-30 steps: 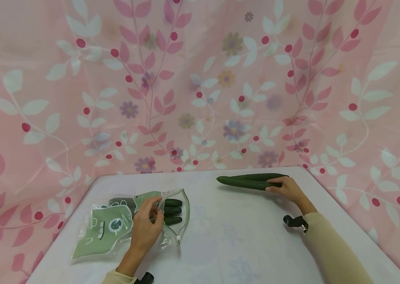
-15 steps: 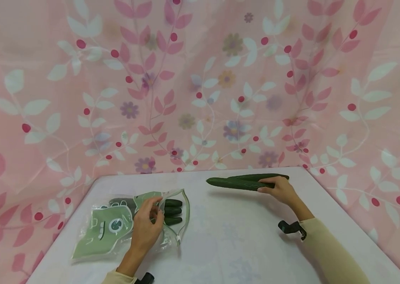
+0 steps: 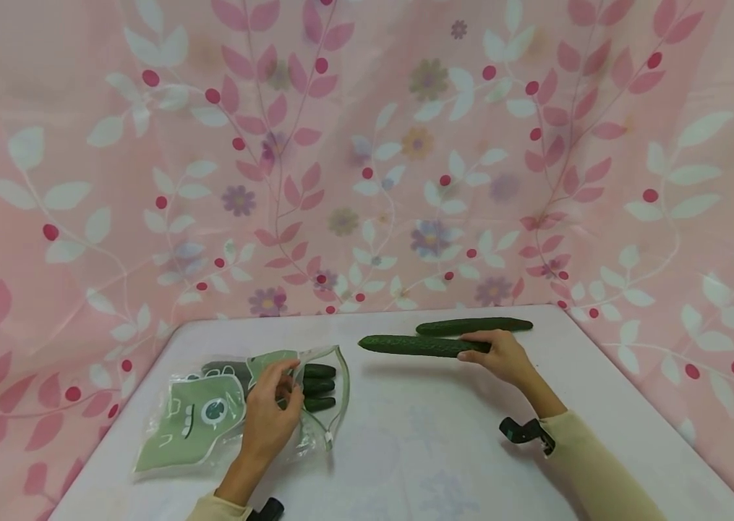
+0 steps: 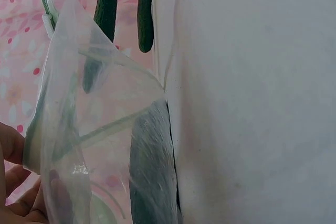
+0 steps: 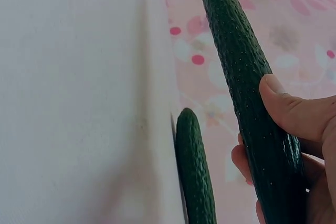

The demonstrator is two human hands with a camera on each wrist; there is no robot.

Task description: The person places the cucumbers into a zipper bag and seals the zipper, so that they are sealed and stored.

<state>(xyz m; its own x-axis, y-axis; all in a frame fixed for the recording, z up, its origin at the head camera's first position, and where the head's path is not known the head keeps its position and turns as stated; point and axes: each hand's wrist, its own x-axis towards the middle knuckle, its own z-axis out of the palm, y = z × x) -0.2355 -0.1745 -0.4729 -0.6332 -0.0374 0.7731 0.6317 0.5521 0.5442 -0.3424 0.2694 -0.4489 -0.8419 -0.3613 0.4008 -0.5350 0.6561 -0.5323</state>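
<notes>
My right hand (image 3: 502, 358) grips a long dark green cucumber (image 3: 415, 345) by its right end, lifted above the table, its free end pointing left. In the right wrist view my thumb presses on one side of this cucumber (image 5: 247, 87) and the fingers curl round the other. Behind it a second cucumber (image 3: 471, 326) lies on the table. My left hand (image 3: 269, 416) pinches the upper edge of a clear zip bag (image 3: 191, 427) with a green one-eyed monster print, holding its mouth raised. Several cucumbers (image 3: 319, 386) lie inside, their ends showing near the mouth.
The white-covered table (image 3: 419, 449) ends at the back against a pink floral curtain (image 3: 367, 181), which also hangs at both sides. Dark wrist cameras (image 3: 526, 432) sit at both cuffs.
My right hand has lifted one cucumber and carried it left and slightly nearer, apart from the other, which stays in place. The left hand and the bag have hardly moved.
</notes>
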